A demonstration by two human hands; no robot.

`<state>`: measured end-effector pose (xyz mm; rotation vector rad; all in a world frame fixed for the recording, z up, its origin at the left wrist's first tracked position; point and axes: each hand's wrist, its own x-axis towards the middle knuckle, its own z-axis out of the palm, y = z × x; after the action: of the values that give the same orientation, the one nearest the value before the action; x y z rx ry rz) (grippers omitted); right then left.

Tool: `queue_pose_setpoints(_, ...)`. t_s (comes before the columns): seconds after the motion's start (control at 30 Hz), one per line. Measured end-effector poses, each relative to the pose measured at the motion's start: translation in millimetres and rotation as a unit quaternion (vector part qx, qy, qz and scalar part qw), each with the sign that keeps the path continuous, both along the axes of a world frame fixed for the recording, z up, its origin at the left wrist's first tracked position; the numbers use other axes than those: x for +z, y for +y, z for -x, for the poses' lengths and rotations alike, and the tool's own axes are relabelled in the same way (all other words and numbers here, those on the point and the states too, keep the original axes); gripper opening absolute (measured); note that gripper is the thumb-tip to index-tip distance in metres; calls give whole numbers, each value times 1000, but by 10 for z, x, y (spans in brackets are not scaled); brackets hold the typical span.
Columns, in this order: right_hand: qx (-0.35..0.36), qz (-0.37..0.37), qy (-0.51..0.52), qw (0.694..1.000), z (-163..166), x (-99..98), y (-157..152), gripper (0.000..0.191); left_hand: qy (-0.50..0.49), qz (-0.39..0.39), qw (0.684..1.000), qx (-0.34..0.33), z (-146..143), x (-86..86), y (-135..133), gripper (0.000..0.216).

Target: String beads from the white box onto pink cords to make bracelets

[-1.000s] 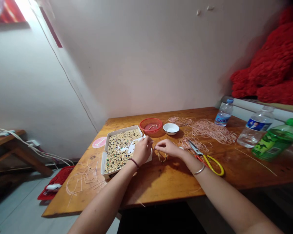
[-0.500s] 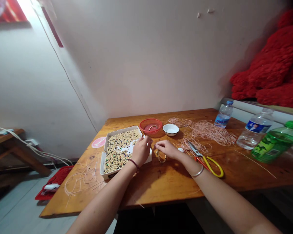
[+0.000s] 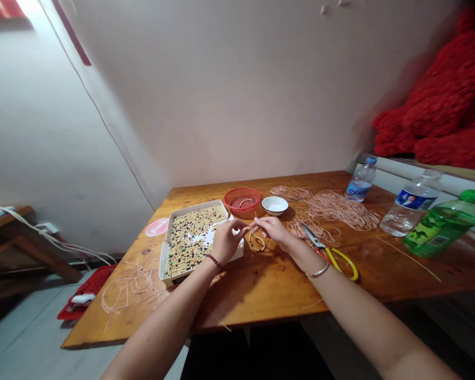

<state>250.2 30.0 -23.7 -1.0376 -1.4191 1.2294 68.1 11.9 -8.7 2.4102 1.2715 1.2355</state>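
Nearest, loose lengths of pale pink cord lay on the wooden tabletop, left of a shallow box of tan and dark beads. The left hand was over the box's right side, thumb and forefinger close together; I could not tell whether that grip held anything. Just beside it, the right hand had its grip pinched on a thin cord, and a looped beaded strand hung below its fingers, right of the box. Yellow-handled scissors lay near the right wrist. Farther off were a red basket with another strand inside, a white bowl and a tangled cord heap.
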Motion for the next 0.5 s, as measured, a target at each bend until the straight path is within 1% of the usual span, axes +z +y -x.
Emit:
queue_pose_setpoints(0.17, -27, -1, -5, 1000, -19, 7, 3, 43, 46, 43, 998, -10, -4, -31, 15, 16)
queue_pose_setpoints(0.3, -29, -19, -13, 999, -19, -11, 22, 45, 28, 28, 999, -29, -39, -7, -23, 16)
queue_pose_setpoints(0.4, -14, -35, -25, 999, -12, -33, 32, 46, 19, 13, 999, -45, -60, 0, -44, 16)
queue_pose_setpoints(0.5, -5, -42, -28, 999, -7, -50, 37, 47, 27, 12, 998, -47, -71, -10, -55, 15)
